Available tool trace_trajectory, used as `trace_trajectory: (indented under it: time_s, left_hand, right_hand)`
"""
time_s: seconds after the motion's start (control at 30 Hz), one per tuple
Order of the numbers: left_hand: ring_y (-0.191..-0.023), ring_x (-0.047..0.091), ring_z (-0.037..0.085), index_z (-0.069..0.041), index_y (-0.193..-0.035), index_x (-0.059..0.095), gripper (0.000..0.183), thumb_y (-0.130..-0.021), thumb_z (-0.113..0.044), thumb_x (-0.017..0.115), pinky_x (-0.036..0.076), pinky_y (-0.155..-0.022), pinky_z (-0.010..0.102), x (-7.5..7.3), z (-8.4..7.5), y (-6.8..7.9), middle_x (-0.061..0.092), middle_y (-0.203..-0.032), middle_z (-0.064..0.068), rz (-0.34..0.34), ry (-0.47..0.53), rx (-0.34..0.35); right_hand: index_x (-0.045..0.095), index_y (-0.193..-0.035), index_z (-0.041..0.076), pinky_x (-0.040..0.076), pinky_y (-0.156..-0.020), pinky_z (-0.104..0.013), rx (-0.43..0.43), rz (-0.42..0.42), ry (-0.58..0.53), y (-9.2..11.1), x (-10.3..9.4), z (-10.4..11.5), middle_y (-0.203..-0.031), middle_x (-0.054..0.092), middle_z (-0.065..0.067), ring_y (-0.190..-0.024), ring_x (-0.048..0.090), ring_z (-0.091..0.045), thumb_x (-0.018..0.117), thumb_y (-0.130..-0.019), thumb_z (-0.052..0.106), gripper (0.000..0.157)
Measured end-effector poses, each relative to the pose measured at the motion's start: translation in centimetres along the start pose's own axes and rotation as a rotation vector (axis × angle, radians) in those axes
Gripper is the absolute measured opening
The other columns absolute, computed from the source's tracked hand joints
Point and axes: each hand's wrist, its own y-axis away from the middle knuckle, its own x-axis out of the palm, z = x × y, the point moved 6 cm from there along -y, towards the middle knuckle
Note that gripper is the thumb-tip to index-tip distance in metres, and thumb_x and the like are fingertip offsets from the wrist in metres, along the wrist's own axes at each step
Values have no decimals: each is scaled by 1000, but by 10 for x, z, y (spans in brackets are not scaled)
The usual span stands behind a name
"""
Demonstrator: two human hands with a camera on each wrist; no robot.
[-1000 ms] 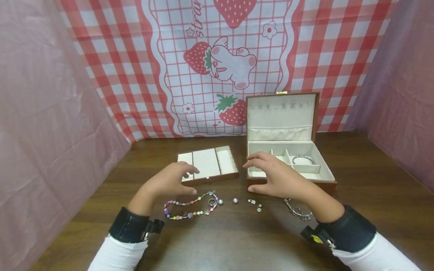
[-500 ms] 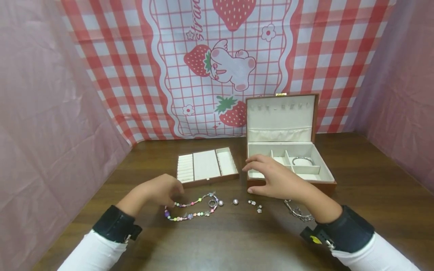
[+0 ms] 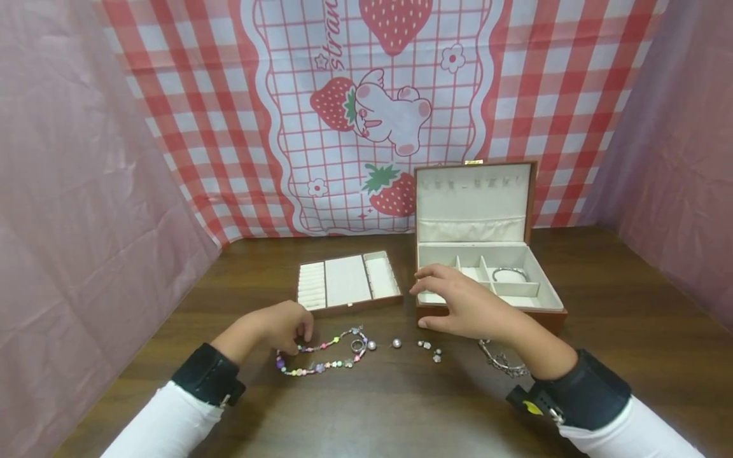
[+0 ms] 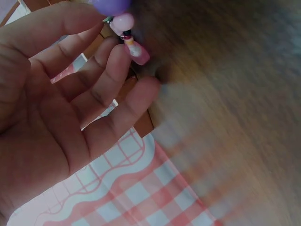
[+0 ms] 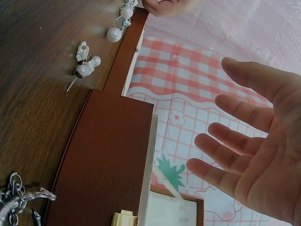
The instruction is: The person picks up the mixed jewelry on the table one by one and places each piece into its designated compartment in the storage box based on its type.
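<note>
My left hand is at the left end of a colourful beaded necklace lying on the table. In the left wrist view, the thumb and forefinger tips meet at the strand beside a purple bead and a pink bead, pinching it. The other fingers are loosely bent. My right hand hovers before the open brown jewelry box, fingers spread and holding nothing. A ring lies inside the necklace's right end. Pearl earrings and flower earrings lie between the hands.
A shallow brown tray with cream compartments stands behind the necklace. A silver bangle sits in the box's back right compartment. A silver chain bracelet lies under the right forearm. A strawberry-print cloth hangs behind the table.
My left hand has moved from over the tray's left side down to the necklace's left end, and its thumb and forefinger have closed on the strand. My right hand has barely moved.
</note>
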Motion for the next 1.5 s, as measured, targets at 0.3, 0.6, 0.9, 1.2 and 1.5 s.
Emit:
trace_trajectory:
  time_s: [0.3,0.6,0.9,1.2,1.5]
  left_hand:
    - [-46,55,13,-9,-75,58,31,-66,20,56,48,-43,25,15,3,0,55,-61,1,115,166,-137]
    - [-47,54,5,-12,-66,55,27,-73,13,60,47,-49,22,1,-2,-4,52,-64,-5,-17,83,-6]
    - [-64,50,7,-15,-67,65,22,-74,6,65,46,-58,23,-34,-16,-6,55,-70,-8,-253,-11,113]
    - [-67,50,9,-9,-73,70,16,-72,6,67,46,-58,24,-77,-48,-6,58,-74,-2,-429,-47,226]
    - [-69,52,11,-8,-77,71,14,-75,6,68,49,-61,24,-126,-84,-11,57,-79,-3,-447,-133,204]
  right_hand:
    - [67,-108,5,46,-96,-50,-20,13,-2,1,4,2,-123,57,-15,-113,56,-33,81,-78,16,35]
    - [67,-108,5,45,-97,-50,-13,26,-2,1,3,0,-123,57,-15,-113,56,-33,81,-78,16,34]
    - [68,-108,6,45,-97,-50,-2,23,-6,1,1,-1,-124,56,-15,-114,55,-33,80,-79,17,33]
    - [67,-110,8,44,-97,-51,23,36,-11,3,0,-2,-126,55,-16,-116,54,-34,79,-81,19,33]
    - [67,-110,7,42,-99,-53,18,15,-8,-3,-12,-1,-128,55,-19,-117,53,-36,79,-81,18,33]
